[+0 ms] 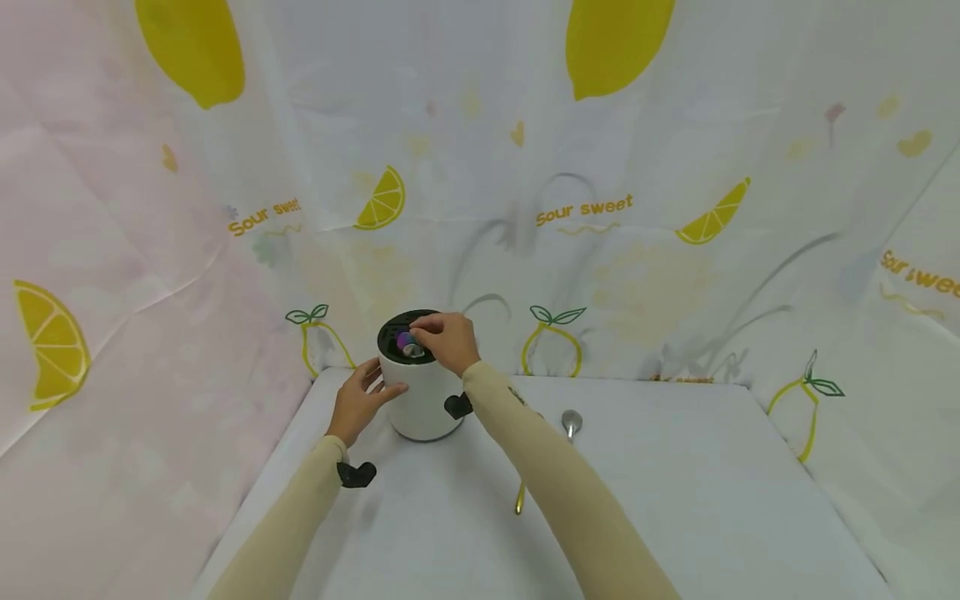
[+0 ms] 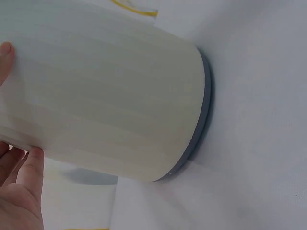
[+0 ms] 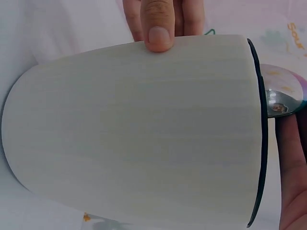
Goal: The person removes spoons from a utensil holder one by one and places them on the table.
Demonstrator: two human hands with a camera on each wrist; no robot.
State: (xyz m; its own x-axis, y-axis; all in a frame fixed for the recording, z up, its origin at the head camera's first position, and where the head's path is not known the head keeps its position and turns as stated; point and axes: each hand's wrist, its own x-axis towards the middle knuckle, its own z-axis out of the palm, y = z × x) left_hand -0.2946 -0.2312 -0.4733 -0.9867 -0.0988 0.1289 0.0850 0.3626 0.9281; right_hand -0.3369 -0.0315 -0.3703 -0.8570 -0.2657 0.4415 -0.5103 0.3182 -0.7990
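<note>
A white cylindrical utensil holder with a black top stands upright at the back left of the table. My left hand steadies its side, thumb in front and fingers round the far left; the right wrist view shows that thumb on the white wall. Above the black top, my right hand pinches a shiny spoon with purple and blue tints. Its rounded bowl shows just above the holder's rim, in front of a finger. The lower part of the spoon is hidden.
Right of the holder, a silver spoon bowl lies on the white table, partly covered by my right forearm. A gold handle pokes out on the forearm's other side. Lemon-printed cloth hangs behind and at both sides.
</note>
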